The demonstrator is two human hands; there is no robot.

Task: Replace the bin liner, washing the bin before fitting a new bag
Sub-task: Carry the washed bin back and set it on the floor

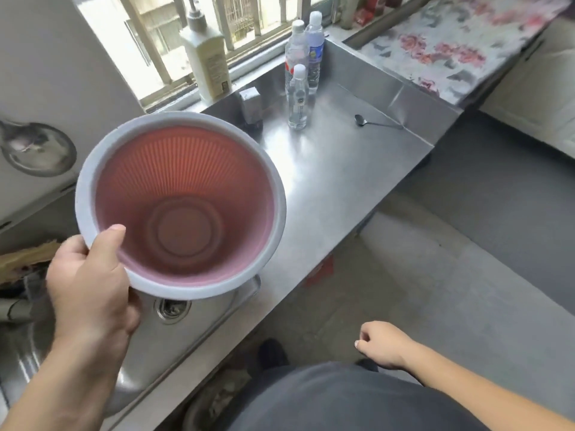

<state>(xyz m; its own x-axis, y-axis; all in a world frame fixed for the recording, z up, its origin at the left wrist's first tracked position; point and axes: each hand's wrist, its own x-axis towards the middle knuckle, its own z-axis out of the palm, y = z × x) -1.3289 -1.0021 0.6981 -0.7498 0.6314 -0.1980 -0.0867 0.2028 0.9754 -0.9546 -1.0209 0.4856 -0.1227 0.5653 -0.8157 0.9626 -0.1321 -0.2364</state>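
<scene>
A round pink bin point(183, 206) with a pale grey rim has no liner in it, and its ribbed inside and bare bottom show. My left hand point(93, 275) grips the rim at the lower left, thumb over the edge, holding the bin in the air above a steel sink point(149, 346). The sink's drain point(172, 307) shows just under the bin. My right hand point(381, 343) hangs loosely curled beside my body at the lower right, holding nothing.
A steel counter point(342, 188) runs right of the sink, carrying three clear water bottles point(300, 85), a small box point(250, 104) and a spoon point(376, 121). A pump soap bottle point(205, 57) stands on the windowsill. A floral cloth point(451, 45) covers the far counter.
</scene>
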